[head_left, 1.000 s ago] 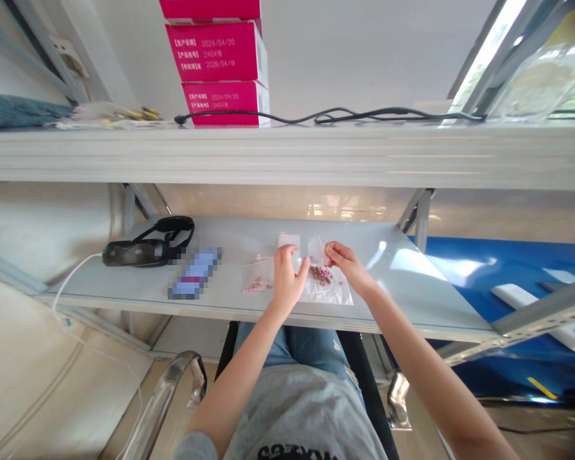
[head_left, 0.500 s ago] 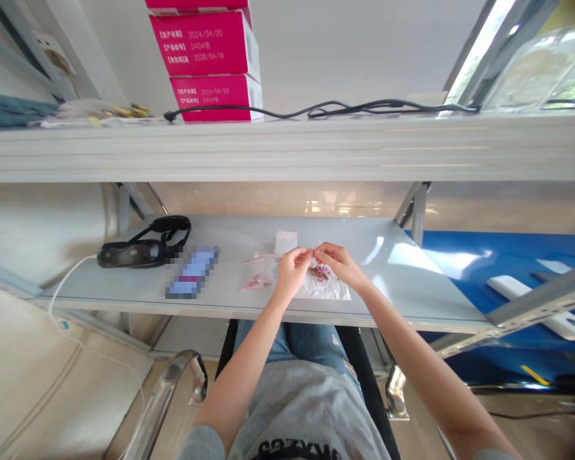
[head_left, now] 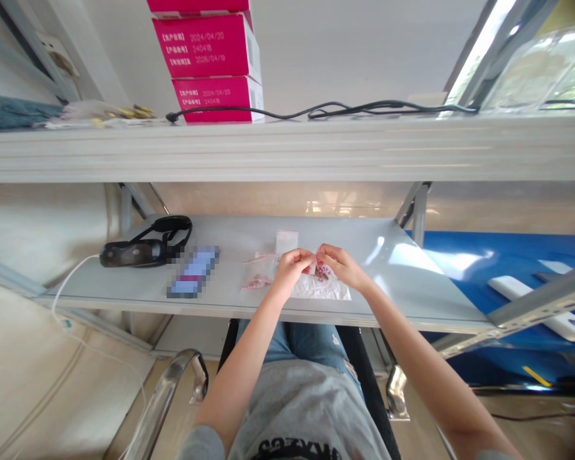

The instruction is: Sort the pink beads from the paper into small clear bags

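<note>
My left hand and my right hand meet over the grey table, fingers pinched on the top edge of a small clear bag. Below the hands lies a white sheet with a heap of small pink and brown pieces. A filled clear bag with pink pieces lies just left of my left hand. A small flat bag lies behind the hands.
A black headset with a white cable and a blurred blue device lie at the table's left. Pink boxes and a black cable sit on the shelf above. A blue surface holds white parts at the right.
My left hand has risen from the sheet and closed on the small bag beside my right hand. The two hands have come together. The view has shifted slightly.
</note>
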The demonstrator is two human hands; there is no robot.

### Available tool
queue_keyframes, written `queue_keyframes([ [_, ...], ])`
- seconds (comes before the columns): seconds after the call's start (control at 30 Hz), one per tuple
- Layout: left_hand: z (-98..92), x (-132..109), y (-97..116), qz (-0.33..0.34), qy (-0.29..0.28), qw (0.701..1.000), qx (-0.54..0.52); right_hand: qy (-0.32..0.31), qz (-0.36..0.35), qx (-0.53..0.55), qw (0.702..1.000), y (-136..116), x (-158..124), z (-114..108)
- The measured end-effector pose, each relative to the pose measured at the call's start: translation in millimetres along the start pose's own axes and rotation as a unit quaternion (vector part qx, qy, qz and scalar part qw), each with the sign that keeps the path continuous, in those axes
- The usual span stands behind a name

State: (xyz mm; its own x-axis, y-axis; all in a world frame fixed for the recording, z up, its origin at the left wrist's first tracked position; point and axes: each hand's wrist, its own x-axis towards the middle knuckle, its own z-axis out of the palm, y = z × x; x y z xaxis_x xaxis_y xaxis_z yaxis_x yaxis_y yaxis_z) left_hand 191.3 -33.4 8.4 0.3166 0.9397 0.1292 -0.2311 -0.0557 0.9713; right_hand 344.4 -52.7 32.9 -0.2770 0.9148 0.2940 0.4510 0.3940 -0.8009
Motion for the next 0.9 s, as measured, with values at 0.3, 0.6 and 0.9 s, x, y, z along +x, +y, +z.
queue_keyframes([
  [0.3,13.1,-5.7,-4.2,0.105,0.115,0.919,0.361,0.023,0.074,-0.35,0.934,-12.1,2.4,4.3],
  [0.6,9.9,-9.9,3.3,0.144,0.169,0.837,0.5,0.034,0.141,-0.478,0.866,-21.1,0.1,7.1],
  [0.9,7.9,-24.0,-0.1,0.183,0.162,0.926,0.288,0.126,0.062,-0.375,0.916,-24.4,-5.1,-1.5],
])
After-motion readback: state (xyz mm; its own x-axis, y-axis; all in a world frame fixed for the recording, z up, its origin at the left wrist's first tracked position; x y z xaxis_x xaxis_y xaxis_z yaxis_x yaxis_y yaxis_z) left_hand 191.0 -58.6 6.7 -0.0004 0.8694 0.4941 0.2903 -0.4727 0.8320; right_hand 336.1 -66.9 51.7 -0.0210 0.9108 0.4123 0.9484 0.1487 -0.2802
